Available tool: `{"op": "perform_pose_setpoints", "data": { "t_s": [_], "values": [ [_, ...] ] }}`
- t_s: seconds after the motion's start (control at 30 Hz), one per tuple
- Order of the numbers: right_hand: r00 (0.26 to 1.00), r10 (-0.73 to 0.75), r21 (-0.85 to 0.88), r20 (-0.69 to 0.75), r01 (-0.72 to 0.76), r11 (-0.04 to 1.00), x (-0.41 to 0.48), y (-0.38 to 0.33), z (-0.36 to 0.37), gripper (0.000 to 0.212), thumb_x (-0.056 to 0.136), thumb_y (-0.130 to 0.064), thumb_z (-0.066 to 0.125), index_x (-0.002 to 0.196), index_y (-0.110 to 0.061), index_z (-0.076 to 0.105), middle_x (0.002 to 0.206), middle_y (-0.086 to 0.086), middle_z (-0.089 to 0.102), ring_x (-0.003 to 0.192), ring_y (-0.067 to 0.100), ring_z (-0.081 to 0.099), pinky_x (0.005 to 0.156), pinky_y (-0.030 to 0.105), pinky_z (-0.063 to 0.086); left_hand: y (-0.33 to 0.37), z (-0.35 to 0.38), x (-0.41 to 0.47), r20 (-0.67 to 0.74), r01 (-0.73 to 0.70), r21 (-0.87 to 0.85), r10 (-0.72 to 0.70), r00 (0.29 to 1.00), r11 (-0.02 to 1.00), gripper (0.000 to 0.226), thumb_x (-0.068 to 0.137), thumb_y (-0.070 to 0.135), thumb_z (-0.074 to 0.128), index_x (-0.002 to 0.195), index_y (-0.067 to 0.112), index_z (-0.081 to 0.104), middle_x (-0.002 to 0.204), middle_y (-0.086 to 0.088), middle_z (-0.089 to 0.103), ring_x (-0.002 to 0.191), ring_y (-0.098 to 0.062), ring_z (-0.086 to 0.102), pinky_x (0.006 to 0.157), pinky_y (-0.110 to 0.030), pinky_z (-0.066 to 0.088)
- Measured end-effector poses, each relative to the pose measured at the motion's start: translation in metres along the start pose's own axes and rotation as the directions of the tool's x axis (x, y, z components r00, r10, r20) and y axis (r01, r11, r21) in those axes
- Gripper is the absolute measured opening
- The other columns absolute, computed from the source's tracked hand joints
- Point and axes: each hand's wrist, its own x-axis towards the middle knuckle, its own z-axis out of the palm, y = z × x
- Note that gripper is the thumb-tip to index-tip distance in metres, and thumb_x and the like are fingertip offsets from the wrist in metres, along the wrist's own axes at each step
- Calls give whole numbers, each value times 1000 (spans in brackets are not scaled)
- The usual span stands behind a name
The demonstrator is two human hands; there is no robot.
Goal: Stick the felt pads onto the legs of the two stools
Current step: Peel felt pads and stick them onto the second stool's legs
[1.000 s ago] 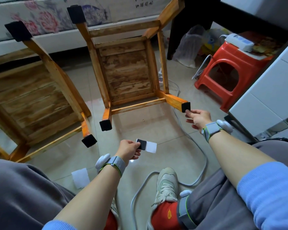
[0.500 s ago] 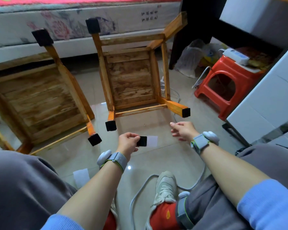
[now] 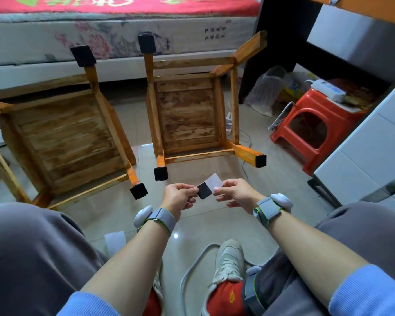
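Observation:
Two wooden stools lie on their sides on the tiled floor, legs toward me: the left stool [image 3: 62, 137] and the right stool [image 3: 187, 115]. Black felt pads cover the leg ends that I can see, among them the near right leg [image 3: 260, 161] and the near left leg [image 3: 161, 173] of the right stool. Between my knees I hold a black felt pad [image 3: 204, 190] on a white backing strip [image 3: 214, 180]. My left hand [image 3: 179, 197] pinches the pad's left edge. My right hand [image 3: 236, 192] pinches the white backing.
A bed with a floral mattress [image 3: 100, 39] runs along the back. A red plastic stool [image 3: 315, 124] stands at the right beside white boxes [image 3: 369, 144]. A grey cable [image 3: 192, 267] loops by my shoe, and a white backing scrap [image 3: 115, 242] lies by my left knee.
My right hand left the right stool's near leg and came across to the white backing strip held by my left hand. My head tilted up, showing more of the bed.

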Motion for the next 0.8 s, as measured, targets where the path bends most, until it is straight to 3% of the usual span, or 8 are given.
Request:
{"op": "perform_pose_setpoints", "data": {
  "t_s": [0.1, 0.27, 0.4, 0.57, 0.8],
  "values": [
    [1000, -1, 26, -8, 1, 1000, 0, -2, 0, 22, 81, -32, 77, 92, -16, 69, 97, 3, 77, 90, 18, 72, 67, 29, 48, -1, 1, -1, 13, 2, 18, -2, 1000, 1000, 7, 86, 3, 67, 92, -1, 66, 72, -11, 66, 48, -12, 55, 48, -19, 47],
    [1000, -6, 25, -25, 7, 1000, 0, 1, 3, 21, 80, -25, 78, 94, -13, 70, 85, 1, 76, 82, 16, 72, 64, 27, 48, -3, 4, 0, 43, 2, 39, -4, 999, 999, 10, 85, 5, 69, 92, -1, 67, 76, -12, 69, 55, -17, 57, 55, -24, 48],
    [994, -53, 27, -97, 56, 998, 1, -3, 2, 5, 83, -11, 71, 81, -11, 66, 77, 7, 72, 69, 15, 70, 58, 24, 43, -6, 6, 3, 30, -12, 54, 10, 999, 998, 12, 87, 17, 69, 87, 5, 65, 78, -11, 66, 56, -17, 54, 54, -25, 47],
    [994, -94, -103, -50, 88, 991, -2, -7, 4, 14, 81, -2, 65, 72, -13, 67, 66, 5, 64, 60, 14, 60, 54, 23, 40, -2, 8, 4, -51, -51, 35, 52, 997, 998, 25, 88, 34, 66, 85, 9, 65, 74, -7, 63, 59, -18, 54, 54, -27, 46],
    [984, -173, -97, 35, 176, 980, -14, -18, -2, 15, 86, -8, 68, 98, -16, 69, 89, 9, 71, 75, 17, 60, 55, 23, 45, 10, 10, 0, -50, -52, 118, 58, 997, 992, 17, 92, 13, 61, 76, 6, 63, 67, -8, 57, 53, -16, 49, 52, -26, 45]
  ]
}}
